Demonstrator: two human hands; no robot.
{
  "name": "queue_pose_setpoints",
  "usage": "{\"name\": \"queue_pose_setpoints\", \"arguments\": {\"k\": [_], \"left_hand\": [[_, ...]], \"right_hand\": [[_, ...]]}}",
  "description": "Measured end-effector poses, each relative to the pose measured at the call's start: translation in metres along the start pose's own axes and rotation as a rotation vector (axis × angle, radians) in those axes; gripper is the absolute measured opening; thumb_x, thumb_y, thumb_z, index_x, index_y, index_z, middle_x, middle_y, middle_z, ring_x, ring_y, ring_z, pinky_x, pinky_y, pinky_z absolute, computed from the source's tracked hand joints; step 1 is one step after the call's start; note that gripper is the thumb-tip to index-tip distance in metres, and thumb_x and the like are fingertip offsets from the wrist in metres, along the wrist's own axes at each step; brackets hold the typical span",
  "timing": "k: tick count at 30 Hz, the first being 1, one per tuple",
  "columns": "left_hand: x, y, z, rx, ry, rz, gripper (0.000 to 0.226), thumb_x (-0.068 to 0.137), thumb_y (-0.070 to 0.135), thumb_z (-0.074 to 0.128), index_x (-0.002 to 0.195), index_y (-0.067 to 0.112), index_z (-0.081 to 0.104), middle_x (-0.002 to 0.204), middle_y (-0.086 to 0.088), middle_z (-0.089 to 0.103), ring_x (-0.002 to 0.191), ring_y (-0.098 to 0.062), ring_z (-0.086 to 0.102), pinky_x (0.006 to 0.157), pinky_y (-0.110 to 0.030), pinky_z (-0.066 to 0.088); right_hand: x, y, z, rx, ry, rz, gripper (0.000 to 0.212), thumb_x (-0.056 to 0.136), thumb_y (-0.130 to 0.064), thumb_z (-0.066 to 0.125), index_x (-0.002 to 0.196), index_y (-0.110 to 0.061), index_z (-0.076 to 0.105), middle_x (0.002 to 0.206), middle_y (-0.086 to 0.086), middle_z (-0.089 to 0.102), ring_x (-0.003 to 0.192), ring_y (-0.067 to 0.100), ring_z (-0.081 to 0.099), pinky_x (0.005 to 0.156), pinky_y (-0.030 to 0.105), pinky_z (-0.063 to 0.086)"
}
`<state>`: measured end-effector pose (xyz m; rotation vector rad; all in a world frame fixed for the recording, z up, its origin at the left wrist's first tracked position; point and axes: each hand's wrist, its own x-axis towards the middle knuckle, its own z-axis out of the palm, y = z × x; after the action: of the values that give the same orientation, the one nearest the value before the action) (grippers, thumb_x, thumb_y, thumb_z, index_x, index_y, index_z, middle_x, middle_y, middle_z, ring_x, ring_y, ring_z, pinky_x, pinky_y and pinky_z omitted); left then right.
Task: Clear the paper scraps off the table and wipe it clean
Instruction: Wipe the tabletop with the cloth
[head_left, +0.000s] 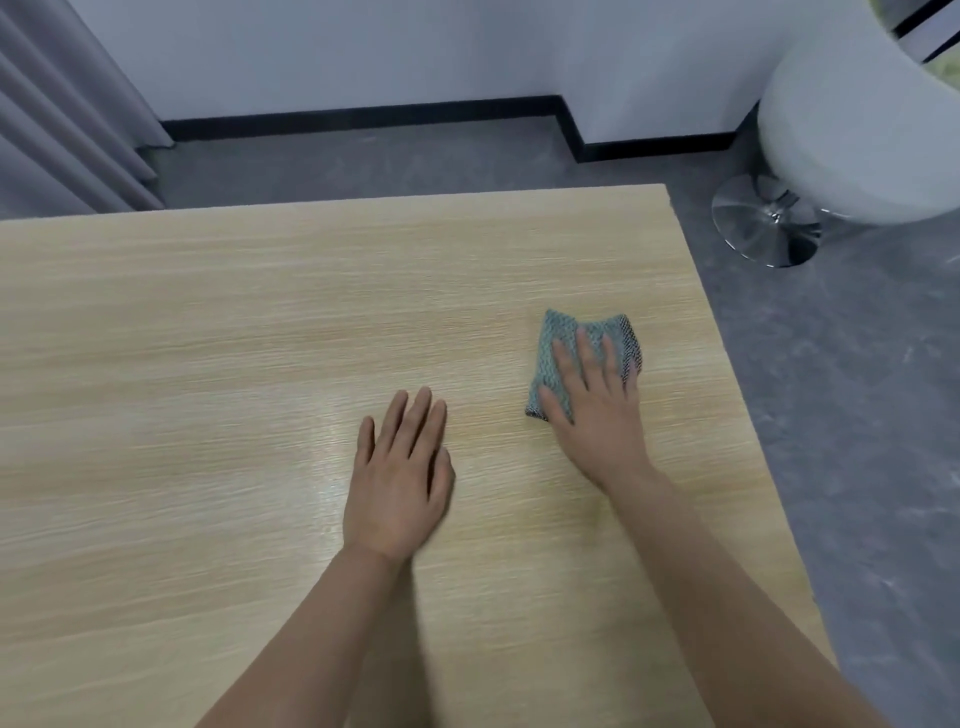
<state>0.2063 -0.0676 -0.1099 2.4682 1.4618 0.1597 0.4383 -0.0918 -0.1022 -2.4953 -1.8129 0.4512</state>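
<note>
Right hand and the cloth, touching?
Touching. The head view shows the right hand lying flat on the grey cloth, fingers spread over it, pressing it to the table.

The bench (208, 338) is pale tan with fine wood grain. The cloth (558, 343) is grey-green with a woven texture. The floor (857, 389) is mottled grey, the stool (857, 130) white, the baseboard (363, 111) black.

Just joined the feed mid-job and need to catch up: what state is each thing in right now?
table: wooden top bare of paper scraps in view, with a shiny patch near the left hand
cloth: grey-green, folded, flat on the table under the right hand
right hand: fingers straight, pressing the cloth
left hand: fingers straight, over the table, holding nothing
</note>
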Motion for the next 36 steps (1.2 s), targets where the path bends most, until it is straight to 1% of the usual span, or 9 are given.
{"name": "queue_pose_setpoints", "arguments": {"k": [8,10,12,16,18,26,29,33,36], "left_hand": [[0.001,0.001,0.000,0.000,0.003,-0.003,0.053,0.094,0.035,0.026,0.144,0.019,0.038,0.153,0.004,0.026,0.144,-0.013,0.011,0.117,-0.042,0.008],[0.001,0.001,0.000,-0.004,0.002,-0.012,0.054,0.094,0.035,0.026,0.144,0.019,0.037,0.154,0.005,0.025,0.144,-0.012,0.009,0.117,-0.040,0.005],[0.001,0.002,0.000,-0.004,0.008,-0.014,0.053,0.094,0.035,0.026,0.144,0.020,0.036,0.154,0.005,0.026,0.144,-0.013,0.010,0.117,-0.038,0.002],[0.001,0.003,-0.001,-0.004,0.023,-0.018,0.053,0.094,0.034,0.028,0.144,0.020,0.037,0.153,0.004,0.028,0.144,-0.015,0.014,0.116,-0.036,0.001],[0.000,0.003,-0.001,-0.002,0.026,-0.018,0.053,0.094,0.034,0.028,0.143,0.019,0.038,0.153,0.004,0.029,0.144,-0.015,0.014,0.116,-0.038,0.004],[-0.001,0.003,0.000,-0.024,0.020,-0.012,0.053,0.094,0.034,0.029,0.144,0.019,0.037,0.153,0.004,0.027,0.144,-0.014,0.014,0.117,-0.041,0.008],[0.000,0.004,-0.001,-0.040,0.026,-0.014,0.052,0.094,0.034,0.030,0.143,0.019,0.038,0.153,0.004,0.029,0.144,-0.015,0.015,0.117,-0.042,0.009],[-0.001,0.005,-0.001,-0.068,0.048,-0.022,0.051,0.093,0.033,0.031,0.142,0.021,0.040,0.152,0.006,0.030,0.144,-0.012,0.014,0.117,-0.039,0.005],[0.009,0.010,-0.006,-0.075,0.099,-0.070,0.049,0.088,0.032,0.038,0.135,0.022,0.049,0.141,0.004,0.047,0.137,-0.014,0.029,0.113,-0.048,0.012]], "right_hand": [[-0.050,0.003,0.015,-0.168,-0.054,-0.702,0.058,0.097,-0.058,0.017,0.149,-0.033,0.014,0.158,-0.003,0.014,0.146,0.020,0.006,0.116,0.042,0.002],[-0.022,0.017,0.007,-0.143,-0.024,-0.600,0.064,0.094,-0.064,0.010,0.149,-0.033,0.011,0.156,-0.003,0.018,0.145,0.020,0.010,0.116,0.041,0.002],[0.007,0.032,-0.002,-0.071,0.003,-0.329,0.069,0.089,-0.070,0.002,0.148,-0.035,0.003,0.159,-0.004,0.008,0.146,0.017,0.000,0.117,0.039,-0.005],[0.024,0.027,-0.006,-0.017,0.025,0.032,0.066,0.090,-0.060,0.007,0.150,-0.033,0.002,0.159,-0.005,-0.006,0.146,0.019,-0.011,0.115,0.043,-0.010],[0.013,0.007,0.000,-0.042,0.026,-0.019,0.067,0.090,-0.059,0.003,0.150,-0.030,-0.001,0.159,-0.002,-0.006,0.146,0.022,-0.012,0.115,0.045,-0.011],[-0.032,-0.004,0.012,-0.156,-0.080,-0.695,0.060,0.096,-0.062,0.011,0.149,-0.035,0.007,0.158,-0.005,0.007,0.146,0.016,-0.004,0.115,0.042,-0.003],[0.017,0.020,-0.002,-0.103,-0.027,-0.453,0.069,0.088,-0.071,0.000,0.148,-0.036,0.003,0.159,-0.004,0.007,0.145,0.013,-0.007,0.116,0.037,-0.011],[0.054,0.032,-0.012,-0.037,0.035,-0.023,0.067,0.091,-0.064,0.012,0.150,-0.034,0.004,0.160,-0.005,-0.005,0.146,0.019,-0.010,0.116,0.044,-0.013],[0.039,0.001,-0.003,-0.046,0.017,-0.038,0.065,0.092,-0.062,0.008,0.150,-0.034,-0.003,0.158,-0.005,-0.013,0.145,0.023,-0.015,0.113,0.047,-0.017]]}}
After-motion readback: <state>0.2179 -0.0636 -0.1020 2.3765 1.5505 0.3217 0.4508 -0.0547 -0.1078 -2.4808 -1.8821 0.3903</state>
